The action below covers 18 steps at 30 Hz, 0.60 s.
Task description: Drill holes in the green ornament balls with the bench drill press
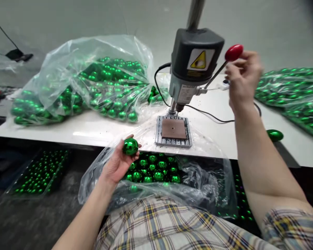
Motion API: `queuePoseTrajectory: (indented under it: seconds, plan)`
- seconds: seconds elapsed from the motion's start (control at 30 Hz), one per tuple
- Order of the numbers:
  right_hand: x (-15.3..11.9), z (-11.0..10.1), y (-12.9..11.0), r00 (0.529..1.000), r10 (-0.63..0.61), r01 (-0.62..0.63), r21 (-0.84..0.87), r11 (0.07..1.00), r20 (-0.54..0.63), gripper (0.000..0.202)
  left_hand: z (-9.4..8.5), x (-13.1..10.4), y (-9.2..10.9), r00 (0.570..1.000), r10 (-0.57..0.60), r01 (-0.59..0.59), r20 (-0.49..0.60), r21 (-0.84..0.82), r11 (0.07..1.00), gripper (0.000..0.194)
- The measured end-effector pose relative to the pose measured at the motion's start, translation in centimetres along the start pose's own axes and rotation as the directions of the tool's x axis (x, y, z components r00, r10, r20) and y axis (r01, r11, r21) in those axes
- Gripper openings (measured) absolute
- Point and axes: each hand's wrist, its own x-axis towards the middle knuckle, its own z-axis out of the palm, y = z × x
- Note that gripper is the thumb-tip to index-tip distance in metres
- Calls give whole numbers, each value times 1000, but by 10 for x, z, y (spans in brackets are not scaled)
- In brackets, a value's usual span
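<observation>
A shiny green bauble [130, 146] rests in my left hand [117, 161], fingers curled round it, in front of the table's near edge. Up on the right, my right hand [243, 74] has its fingers bent against the red knob [234, 52] at the end of the drill press lever [216, 74]. The drill press [195, 59] stands between my hands. Under its chuck [181, 108] a brown board [173, 128] with a small dark hole lies on the slotted metal base [174, 143]. Below the table edge, an open plastic bag [206, 184] of green baubles [159, 175] sits at my lap.
A big clear bag [101, 45] of green baubles fills the table's back left. More baubles under plastic [299, 97] lie at right, and a single green bauble [274, 135] is by my right forearm. A black cable [211, 118] crosses the white table [75, 130]. A bauble-filled container [40, 173] stands lower left.
</observation>
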Motion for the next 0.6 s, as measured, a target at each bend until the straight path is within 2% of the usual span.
queuePoseTrajectory:
  seconds: [0.03, 0.07, 0.1, 0.13, 0.17, 0.2, 0.23, 0.27, 0.3, 0.33, 0.4, 0.5, 0.53, 0.6]
  plan:
    - [-30, -3, -8, 995, 4, -2, 16, 1000, -98, 39, -10, -11, -1, 999, 33, -31, -15, 94, 995, 54]
    - [-64, -5, -17, 992, 3, 2, 40, 999, -123, 35, -20, -22, 0, 997, 69, -62, -26, 204, 977, 57]
    - [-101, -6, -27, 996, 0, 6, 66, 998, -93, 29, -30, -34, 2, 995, 101, -87, -25, 333, 939, 58]
    - [-138, -6, -36, 1000, -9, 10, 87, 996, -15, 23, -39, -46, 6, 993, 119, -102, -6, 470, 877, 58]
    - [-175, -5, -44, 989, -22, 6, 111, 994, 144, 18, -48, -58, 10, 993, 109, -109, 36, 603, 790, 55]
    - [-209, -3, -50, 946, -33, -6, 120, 993, 323, 17, -55, -68, 14, 994, 66, -112, 93, 722, 683, 52]
    - [-240, -1, -53, 854, -47, -19, 121, 992, 518, 28, -61, -78, 17, 988, -10, -123, 156, 819, 561, 49]
    - [-267, 3, -55, 683, -22, -17, 46, 999, 730, 51, -67, -85, 18, 973, -102, -146, 209, 890, 431, 48]
    - [-289, 7, -54, 523, 24, 39, -52, 998, 852, 68, -71, -91, 17, 952, -188, -178, 240, 938, 297, 46]
    - [-308, 12, -52, 463, 51, 63, -90, 994, 885, 76, -75, -95, 14, 934, -256, -214, 250, 963, 162, 44]
    - [-334, 22, -43, 433, 107, 97, -165, 981, 895, 70, -83, -96, 2, 917, -331, -274, 225, 955, -111, 44]
    - [-345, 36, -31, 441, 144, 128, -221, 967, 886, 26, -92, -88, -18, 925, -355, -302, 138, 834, -461, 51]
    - [-342, 38, -29, 454, 144, 131, -225, 965, 880, 17, -94, -85, -21, 931, -344, -304, 121, 779, -548, 55]
    - [-327, 39, -28, 515, 139, 125, -234, 964, 846, 20, -91, -80, -19, 945, -302, -304, 127, 684, -663, 61]
